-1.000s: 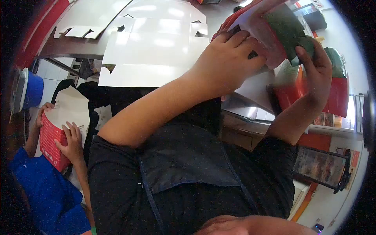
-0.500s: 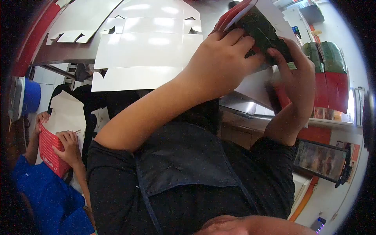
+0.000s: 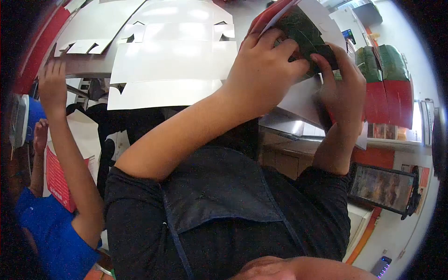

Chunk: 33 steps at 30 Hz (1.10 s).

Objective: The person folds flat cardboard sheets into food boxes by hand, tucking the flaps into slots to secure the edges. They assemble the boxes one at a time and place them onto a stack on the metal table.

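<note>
My left hand [image 3: 266,70] is closed on a partly folded cardboard box [image 3: 305,29], green and red outside with white inner flaps. The fingers of that hand curl over the box's edge. My right hand [image 3: 344,81] grips the near right corner of the same box, its thumb and fingers pinching a dark green flap. Part of the box is hidden behind my hands and cut off at the top of the view. Just left of it, an unfolded white carton sheet [image 3: 172,65] lies flat on the table, with slots and tabs along its edges.
Another flat carton sheet [image 3: 98,23] lies at the upper left. Folded red-and-green boxes [image 3: 387,93] stand at the right. On the left, a co-worker in a blue shirt [image 3: 56,238] has a red carton [image 3: 60,179] and one hand [image 3: 52,86] raised. A framed screen [image 3: 382,190] is at lower right.
My hands and the box have shifted slightly left, still gripping. The co-worker's nearer hand has left the red carton and risen toward the table edge.
</note>
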Each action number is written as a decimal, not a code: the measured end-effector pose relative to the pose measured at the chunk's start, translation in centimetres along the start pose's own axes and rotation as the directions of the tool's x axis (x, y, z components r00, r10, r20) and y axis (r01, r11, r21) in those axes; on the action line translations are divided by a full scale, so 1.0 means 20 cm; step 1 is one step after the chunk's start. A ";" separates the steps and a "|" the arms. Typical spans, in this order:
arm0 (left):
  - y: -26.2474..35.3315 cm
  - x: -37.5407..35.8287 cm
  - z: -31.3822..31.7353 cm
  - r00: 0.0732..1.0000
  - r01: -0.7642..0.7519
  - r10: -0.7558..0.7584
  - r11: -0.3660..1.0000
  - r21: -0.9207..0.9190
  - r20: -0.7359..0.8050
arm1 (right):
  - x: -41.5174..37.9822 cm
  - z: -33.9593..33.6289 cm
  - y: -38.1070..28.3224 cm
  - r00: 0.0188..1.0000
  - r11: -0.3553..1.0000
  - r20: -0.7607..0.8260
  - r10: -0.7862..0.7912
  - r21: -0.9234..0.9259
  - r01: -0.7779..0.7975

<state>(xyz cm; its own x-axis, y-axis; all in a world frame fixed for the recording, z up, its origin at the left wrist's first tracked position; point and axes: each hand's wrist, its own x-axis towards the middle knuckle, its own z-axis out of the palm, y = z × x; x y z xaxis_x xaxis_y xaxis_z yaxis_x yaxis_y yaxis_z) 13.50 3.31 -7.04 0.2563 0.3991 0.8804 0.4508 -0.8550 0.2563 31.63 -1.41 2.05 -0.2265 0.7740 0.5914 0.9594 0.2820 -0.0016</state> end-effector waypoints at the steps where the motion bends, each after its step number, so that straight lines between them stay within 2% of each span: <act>1: 0.00 0.00 0.01 1.000 0.005 -0.005 1.000 0.000 -0.022 | 0.00 0.00 -0.01 1.000 1.000 -0.012 -0.001 -0.023 0.001; 8: 0.00 -0.01 0.02 1.000 -0.014 0.014 0.999 0.035 -0.002 | -0.03 0.03 -0.01 0.998 0.999 -0.065 0.025 -0.031 -0.027; 11: -0.01 0.00 0.02 0.998 -0.020 0.019 1.000 0.009 0.062 | -0.03 0.03 -0.02 0.997 0.998 -0.079 0.019 -0.066 -0.024; 14: -0.02 -0.01 0.01 0.997 -0.017 0.018 1.000 -0.016 0.070 | -0.04 0.04 -0.05 0.996 0.992 -0.049 0.071 -0.098 -0.075; 17: -0.03 -0.02 0.01 0.995 -0.019 0.023 0.999 -0.045 0.093 | -0.04 0.01 -0.06 0.998 0.995 0.014 0.053 -0.086 -0.052; 20: -0.01 -0.03 0.03 0.999 -0.017 0.016 1.000 0.024 0.037 | -0.02 0.00 -0.04 1.000 0.999 0.030 0.000 -0.042 0.001; 23: -0.02 -0.02 0.00 0.993 -0.007 0.007 1.000 0.000 0.122 | -0.01 -0.02 -0.06 0.999 0.997 0.051 -0.016 -0.078 0.020; 33: -0.02 -0.01 -0.01 0.994 -0.001 0.014 0.992 -0.123 0.110 | -0.04 0.03 -0.03 1.000 1.000 0.012 0.029 0.002 -0.029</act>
<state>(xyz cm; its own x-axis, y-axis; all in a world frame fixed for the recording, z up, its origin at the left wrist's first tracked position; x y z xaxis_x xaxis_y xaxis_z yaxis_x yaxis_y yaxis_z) 13.14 3.50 -7.19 0.3554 0.4209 0.8346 0.3422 -0.8895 0.3029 31.12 -1.90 1.06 -0.2009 0.7883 0.5816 0.9651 0.2611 -0.0205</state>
